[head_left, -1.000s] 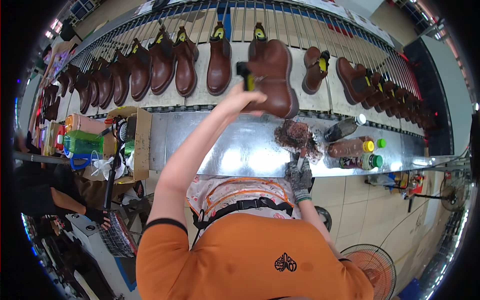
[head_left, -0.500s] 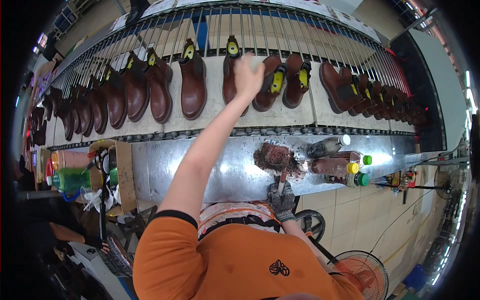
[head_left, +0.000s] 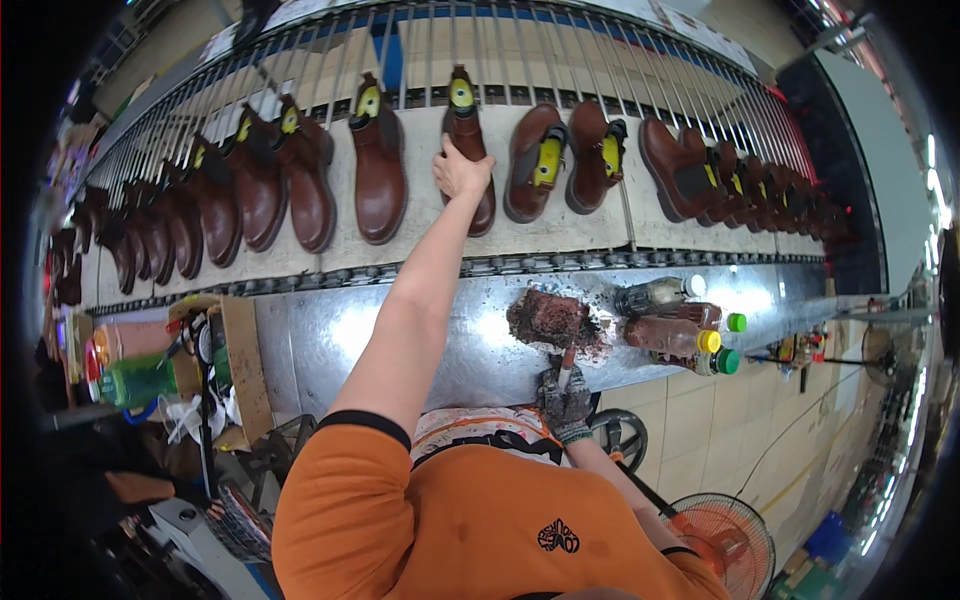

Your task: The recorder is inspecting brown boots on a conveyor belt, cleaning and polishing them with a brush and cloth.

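Boots [head_left: 379, 190] stand along the far conveyor [head_left: 590, 232], the left hand [head_left: 463, 175] on one. Nearer lies a table [head_left: 475, 370], with bottles [head_left: 668, 335] to the right, a box [head_left: 242, 360] at its left end and the right hand [head_left: 564, 402] at its near edge.

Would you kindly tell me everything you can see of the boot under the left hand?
The brown ankle boot has a smooth, leather-like upper, with a yellow lining bearing a dark spot at its opening and a small tab on top. It appears to stand upright on the pale conveyor, toe toward the person. The bare left hand lies across its middle, thumb spread rightward, hiding that part.
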Available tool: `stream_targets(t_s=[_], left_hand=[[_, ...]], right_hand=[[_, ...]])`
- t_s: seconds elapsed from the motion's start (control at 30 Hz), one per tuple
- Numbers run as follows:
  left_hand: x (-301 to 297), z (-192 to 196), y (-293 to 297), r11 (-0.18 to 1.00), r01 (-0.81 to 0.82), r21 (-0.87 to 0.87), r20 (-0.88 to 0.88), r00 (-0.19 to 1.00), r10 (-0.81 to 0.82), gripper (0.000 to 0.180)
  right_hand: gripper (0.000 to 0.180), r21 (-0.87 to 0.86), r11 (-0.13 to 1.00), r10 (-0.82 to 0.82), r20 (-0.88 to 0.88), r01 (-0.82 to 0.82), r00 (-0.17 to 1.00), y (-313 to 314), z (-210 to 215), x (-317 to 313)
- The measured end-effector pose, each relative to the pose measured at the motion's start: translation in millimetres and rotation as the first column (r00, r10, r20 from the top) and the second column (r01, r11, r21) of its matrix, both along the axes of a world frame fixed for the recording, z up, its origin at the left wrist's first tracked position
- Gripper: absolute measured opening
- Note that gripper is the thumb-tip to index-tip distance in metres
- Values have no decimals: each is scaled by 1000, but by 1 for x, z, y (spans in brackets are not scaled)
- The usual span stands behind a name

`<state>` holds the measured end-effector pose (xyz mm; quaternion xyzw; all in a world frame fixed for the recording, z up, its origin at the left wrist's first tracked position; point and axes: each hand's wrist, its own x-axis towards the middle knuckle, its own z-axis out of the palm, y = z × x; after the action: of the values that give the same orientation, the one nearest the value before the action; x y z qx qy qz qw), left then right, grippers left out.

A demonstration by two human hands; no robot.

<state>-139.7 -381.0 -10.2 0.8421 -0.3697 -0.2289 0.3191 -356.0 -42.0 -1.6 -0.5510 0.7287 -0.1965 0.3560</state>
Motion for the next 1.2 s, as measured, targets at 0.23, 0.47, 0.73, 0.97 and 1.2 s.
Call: stream_targets(t_s=[0.23, 0.47, 0.73, 0.97, 1.2], left_hand=[[63, 35, 70, 967, 248, 64, -132, 962, -239, 74], [99, 62, 268, 938, 291, -187, -64, 950, -307, 78], [90, 38, 338, 941, 232, -248, -193, 940, -283, 80], [127, 57, 258, 809, -151, -568, -799, 339, -497, 58], [109, 54, 204, 895, 248, -370, -808, 389, -442, 63]], right_hand=[[34, 114, 984, -137, 18, 134, 990, 7, -54, -8], [20, -243, 968, -12, 194, 60, 981, 14, -84, -31], [25, 92, 965, -252, 579, 245, 776, 8, -23, -1], [51, -161, 976, -92, 313, 149, 945, 27, -54, -24], [61, -131, 979, -41, 620, 156, 783, 28, -21, -52]])
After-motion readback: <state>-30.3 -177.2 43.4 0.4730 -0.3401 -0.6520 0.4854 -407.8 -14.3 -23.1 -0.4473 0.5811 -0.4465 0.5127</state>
